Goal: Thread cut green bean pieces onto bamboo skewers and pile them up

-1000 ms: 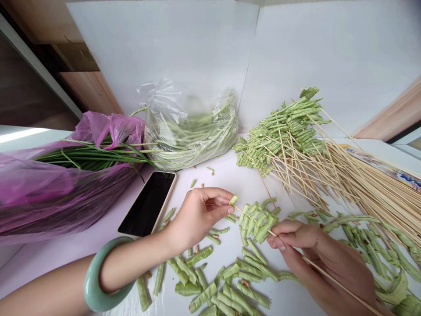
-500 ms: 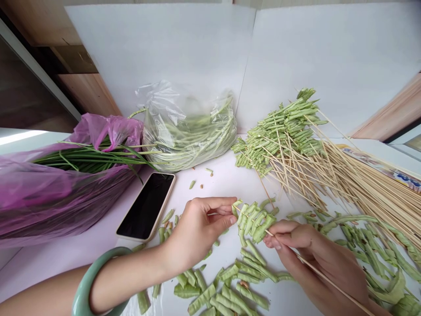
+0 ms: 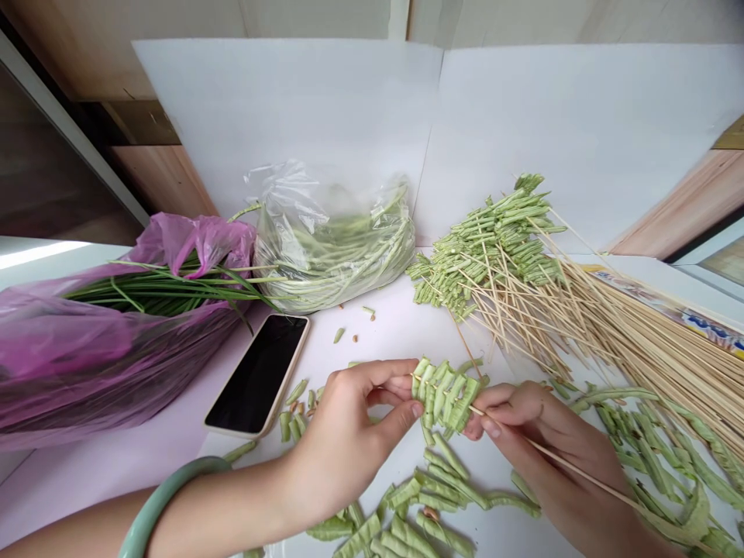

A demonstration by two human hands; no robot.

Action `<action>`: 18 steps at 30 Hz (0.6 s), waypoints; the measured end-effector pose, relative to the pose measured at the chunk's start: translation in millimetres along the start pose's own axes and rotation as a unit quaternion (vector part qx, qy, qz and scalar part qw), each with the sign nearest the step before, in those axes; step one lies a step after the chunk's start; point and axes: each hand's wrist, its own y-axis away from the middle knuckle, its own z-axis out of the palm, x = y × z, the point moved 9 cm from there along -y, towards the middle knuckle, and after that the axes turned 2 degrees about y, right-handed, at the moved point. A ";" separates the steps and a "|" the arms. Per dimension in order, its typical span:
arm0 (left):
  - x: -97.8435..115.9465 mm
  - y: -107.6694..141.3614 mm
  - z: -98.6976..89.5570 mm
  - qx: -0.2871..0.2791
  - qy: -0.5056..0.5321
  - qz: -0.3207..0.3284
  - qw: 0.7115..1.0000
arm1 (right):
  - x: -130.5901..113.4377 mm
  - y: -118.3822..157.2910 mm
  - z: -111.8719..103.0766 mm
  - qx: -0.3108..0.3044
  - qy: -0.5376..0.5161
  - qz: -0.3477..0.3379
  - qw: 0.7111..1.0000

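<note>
My right hand (image 3: 552, 449) is closed on a thin bamboo skewer (image 3: 587, 470), just behind a row of cut green bean pieces (image 3: 445, 394) threaded crosswise on it. My left hand (image 3: 360, 434), wearing a green bangle (image 3: 168, 496), pinches the leftmost bean piece at the skewer's far end. Loose bean pieces (image 3: 407, 535) lie on the white surface below both hands. Beyond my right hand rest finished bean skewers (image 3: 494, 240) in a pile, with their bare sticks pointing toward the lower right.
A clear plastic bag of long beans (image 3: 337, 256) stands at the back. On the left lies a pink bag (image 3: 75, 356) with green stalks, beside a phone (image 3: 259, 376). Bare bamboo sticks (image 3: 651, 325) and bean scraps (image 3: 656, 442) spread at the right. White panels (image 3: 302, 101) rise behind.
The leftmost bean piece has slid along the skewer, closer to the others, with my left fingers following it right. The view has tilted up slightly.
</note>
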 end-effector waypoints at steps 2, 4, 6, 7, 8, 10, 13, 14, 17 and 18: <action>-0.5 0.1 -2.5 0.011 0.012 0.001 1.000 | 2.8 -2.8 -1.0 0.002 -0.030 0.006 1.000; -3.1 0.0 -6.1 0.026 0.043 -0.001 0.999 | 5.8 -5.3 -2.7 0.011 -0.068 0.009 0.998; -6.0 -0.2 -10.2 0.041 0.087 0.002 0.995 | 11.2 -7.1 -3.4 0.020 -0.117 0.021 0.993; -6.9 -0.6 -11.3 0.043 0.108 0.005 0.993 | 14.2 -7.7 -3.0 0.023 -0.147 0.029 0.988; -7.5 -1.1 -11.8 0.042 0.127 0.008 0.991 | 17.3 -8.2 -2.2 0.025 -0.175 0.039 0.984; -7.8 -2.6 -12.2 0.043 0.160 0.010 0.986 | 21.4 -9.3 0.2 0.024 -0.215 0.051 0.975; -8.6 -5.1 -11.1 0.048 0.200 -0.007 0.979 | 21.7 -11.5 3.6 0.018 -0.234 0.055 0.971; -9.4 -5.6 -9.9 0.048 0.214 -0.018 0.975 | 20.8 -12.0 5.2 0.012 -0.236 0.055 0.970; -14.6 -5.1 -5.2 0.039 0.232 -0.060 0.970 | 17.1 -11.6 10.2 -0.010 -0.245 0.056 0.968; -16.9 -4.5 -4.4 0.037 0.229 -0.071 0.970 | 15.4 -11.0 11.7 -0.017 -0.247 0.052 0.967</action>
